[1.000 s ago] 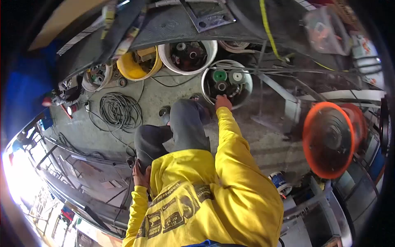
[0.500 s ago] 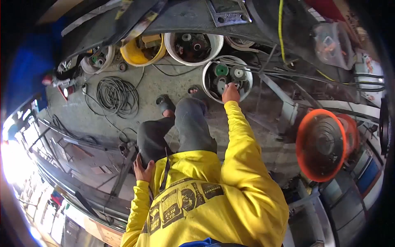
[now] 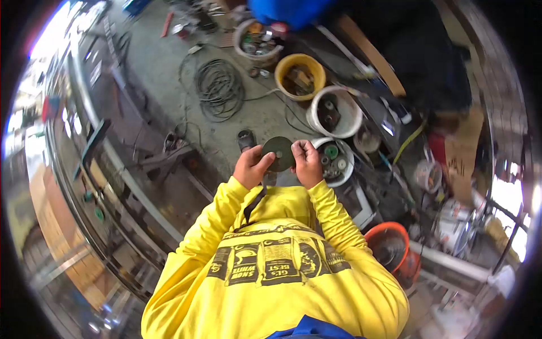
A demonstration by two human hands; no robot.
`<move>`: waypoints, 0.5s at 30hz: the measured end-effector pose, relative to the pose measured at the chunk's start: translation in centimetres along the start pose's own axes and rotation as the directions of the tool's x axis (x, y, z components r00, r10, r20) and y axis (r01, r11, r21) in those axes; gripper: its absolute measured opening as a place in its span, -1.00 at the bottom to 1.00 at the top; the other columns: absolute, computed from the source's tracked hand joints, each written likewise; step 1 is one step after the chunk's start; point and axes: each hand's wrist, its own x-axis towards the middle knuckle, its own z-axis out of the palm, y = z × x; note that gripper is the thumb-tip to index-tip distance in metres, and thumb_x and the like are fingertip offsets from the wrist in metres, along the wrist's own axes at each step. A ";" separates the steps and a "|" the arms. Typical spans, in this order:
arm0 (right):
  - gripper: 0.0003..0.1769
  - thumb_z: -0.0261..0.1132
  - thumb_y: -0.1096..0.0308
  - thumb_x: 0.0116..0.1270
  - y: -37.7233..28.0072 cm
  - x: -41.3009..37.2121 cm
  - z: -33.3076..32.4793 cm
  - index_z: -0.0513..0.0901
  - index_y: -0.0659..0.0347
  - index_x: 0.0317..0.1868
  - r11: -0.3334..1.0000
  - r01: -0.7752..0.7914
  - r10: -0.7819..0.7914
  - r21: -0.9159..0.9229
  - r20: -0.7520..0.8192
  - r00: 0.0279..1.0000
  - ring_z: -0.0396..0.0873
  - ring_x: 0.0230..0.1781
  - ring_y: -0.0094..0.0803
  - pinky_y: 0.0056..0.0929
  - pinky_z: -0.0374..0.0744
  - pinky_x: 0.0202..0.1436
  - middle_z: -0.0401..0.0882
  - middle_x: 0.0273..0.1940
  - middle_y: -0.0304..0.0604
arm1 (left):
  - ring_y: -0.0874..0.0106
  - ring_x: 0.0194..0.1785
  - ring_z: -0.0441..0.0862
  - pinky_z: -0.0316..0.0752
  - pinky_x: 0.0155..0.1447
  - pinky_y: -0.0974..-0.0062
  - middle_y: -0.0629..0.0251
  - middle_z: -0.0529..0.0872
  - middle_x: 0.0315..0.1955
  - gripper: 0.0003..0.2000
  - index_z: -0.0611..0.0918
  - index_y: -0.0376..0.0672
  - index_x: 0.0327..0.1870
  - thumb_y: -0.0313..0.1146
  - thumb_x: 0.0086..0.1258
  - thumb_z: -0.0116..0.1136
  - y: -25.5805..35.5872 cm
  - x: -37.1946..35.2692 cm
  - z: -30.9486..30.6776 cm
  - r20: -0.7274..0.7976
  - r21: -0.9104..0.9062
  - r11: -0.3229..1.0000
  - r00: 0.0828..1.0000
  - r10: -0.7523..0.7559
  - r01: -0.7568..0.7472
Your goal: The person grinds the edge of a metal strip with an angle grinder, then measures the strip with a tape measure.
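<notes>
Dark and round, the disc is up in the air in front of the yellow shirt, held between two hands. The left hand pinches its left edge. The right hand pinches its right edge. Both grips are closed on the disc, with fingers curled over the rim.

Just past the right hand sits a white bucket with more round parts inside. A yellow bucket stands further off. A cable lies in loops on the floor.

The disc looks thin, and only fingertips hold it by the edge. I think it could slip if one hand lets go too soon. Then it would drop to the hard floor and might chip or crack. Its rim may be rough and could scrape a finger. The loose cable nearby could also catch a foot.
</notes>
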 end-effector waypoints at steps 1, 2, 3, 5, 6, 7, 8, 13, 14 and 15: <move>-0.74 0.25 0.17 0.57 -0.9 -0.2 2.0 0.59 0.20 -0.01 0.998 -0.060 0.061 -0.024 0.036 0.998 0.46 -0.50 -0.69 -0.59 0.51 -0.47 0.57 -0.34 -0.38 | 0.62 -0.26 0.59 0.52 -0.16 0.58 0.43 0.71 -0.31 -0.77 0.65 -0.32 -0.07 -0.28 0.57 0.21 1.4 -1.0 -0.6 -0.091 -0.039 0.999 0.995 0.031 -0.034; -0.73 0.26 0.19 0.56 -2.4 -0.6 4.2 0.61 0.21 0.04 0.995 -0.101 0.103 -0.022 0.131 0.986 0.49 -0.49 -0.68 -0.59 0.52 -0.47 0.61 -0.31 -0.36 | 0.63 -0.27 0.58 0.51 -0.18 0.57 0.43 0.70 -0.32 -0.77 0.66 -0.31 -0.07 -0.28 0.56 0.22 1.4 -1.9 -1.7 -0.118 -0.044 0.997 0.991 0.059 -0.065; -0.71 0.27 0.20 0.54 -3.6 -0.7 6.5 0.62 0.22 0.09 0.990 -0.134 0.138 -0.032 0.248 0.959 0.52 -0.47 -0.67 -0.58 0.52 -0.47 0.65 -0.28 -0.34 | 0.63 -0.27 0.56 0.51 -0.21 0.56 0.43 0.69 -0.34 -0.78 0.66 -0.30 -0.08 -0.28 0.54 0.23 0.8 -2.6 -3.5 -0.168 -0.040 0.993 0.981 0.102 -0.110; -0.68 0.29 0.23 0.52 -1.3 -0.1 9.6 0.65 0.24 0.14 0.969 -0.192 0.239 -0.157 0.390 0.889 0.55 -0.47 -0.65 -0.57 0.52 -0.47 0.68 -0.26 -0.31 | 0.63 -0.35 0.54 0.46 -0.28 0.55 0.42 0.67 -0.42 -0.78 0.68 -0.28 -0.12 -0.27 0.52 0.25 -2.7 -4.2 -7.0 -0.315 0.126 0.981 0.932 0.179 -0.146; -0.70 0.30 0.22 0.51 -0.6 0.0 11.3 0.67 0.25 0.08 0.959 -0.195 0.269 -0.206 0.439 0.857 0.55 -0.50 -0.63 -0.57 0.51 -0.48 0.68 -0.29 -0.30 | 0.62 -0.39 0.52 0.44 -0.32 0.54 0.41 0.65 -0.47 -0.77 0.68 -0.29 -0.15 -0.25 0.52 0.26 -2.3 -6.0 -8.4 -0.365 0.072 0.990 0.921 0.137 -0.119; -0.71 0.31 0.22 0.51 -0.2 0.0 13.0 0.68 0.27 0.03 0.944 -0.201 0.306 -0.260 0.471 0.827 0.54 -0.52 -0.62 -0.57 0.51 -0.49 0.68 -0.31 -0.30 | 0.61 -0.44 0.51 0.41 -0.35 0.53 0.41 0.63 -0.52 -0.75 0.67 -0.29 -0.19 -0.23 0.51 0.26 -2.1 -7.7 -9.7 -0.400 0.004 0.996 0.912 0.088 -0.094; -0.72 0.31 0.22 0.50 0.3 -0.1 15.0 0.68 0.28 0.00 0.936 -0.198 0.325 -0.292 0.494 0.806 0.54 -0.55 -0.61 -0.57 0.50 -0.49 0.67 -0.34 -0.29 | 0.61 -0.46 0.50 0.40 -0.36 0.53 0.41 0.61 -0.55 -0.73 0.67 -0.29 -0.24 -0.21 0.51 0.27 -3.4 -8.9 -11.2 -0.471 0.026 0.996 0.878 0.085 -0.083; -0.80 0.35 0.28 0.48 1.0 1.7 23.4 0.68 0.26 -0.09 0.858 -0.084 0.427 -0.506 0.615 0.663 0.53 -0.55 -0.62 -0.62 0.48 -0.45 0.67 -0.35 -0.30 | 0.58 -0.44 0.53 0.41 -0.34 0.52 0.36 0.66 -0.51 -0.67 0.67 -0.31 -0.29 -0.15 0.52 0.25 -6.4 -13.3 -17.2 -0.627 -0.220 0.955 0.779 0.015 -0.196; -0.80 0.35 0.28 0.48 0.5 2.3 25.5 0.68 0.26 -0.10 0.848 -0.042 0.435 -0.529 0.648 0.625 0.52 -0.56 -0.62 -0.62 0.48 -0.45 0.67 -0.35 -0.31 | 0.59 -0.44 0.54 0.43 -0.32 0.52 0.37 0.63 -0.53 -0.68 0.65 -0.29 -0.31 -0.17 0.53 0.24 -5.4 -14.2 -18.3 -0.650 -0.273 0.931 0.760 0.007 -0.242; -0.81 0.35 0.28 0.48 0.0 2.7 27.4 0.68 0.26 -0.10 0.837 -0.008 0.447 -0.547 0.675 0.587 0.52 -0.56 -0.63 -0.63 0.48 -0.46 0.66 -0.35 -0.32 | 0.59 -0.43 0.54 0.45 -0.30 0.53 0.38 0.61 -0.54 -0.69 0.64 -0.28 -0.34 -0.18 0.53 0.24 -4.4 -15.4 -19.1 -0.668 -0.323 0.904 0.744 -0.007 -0.281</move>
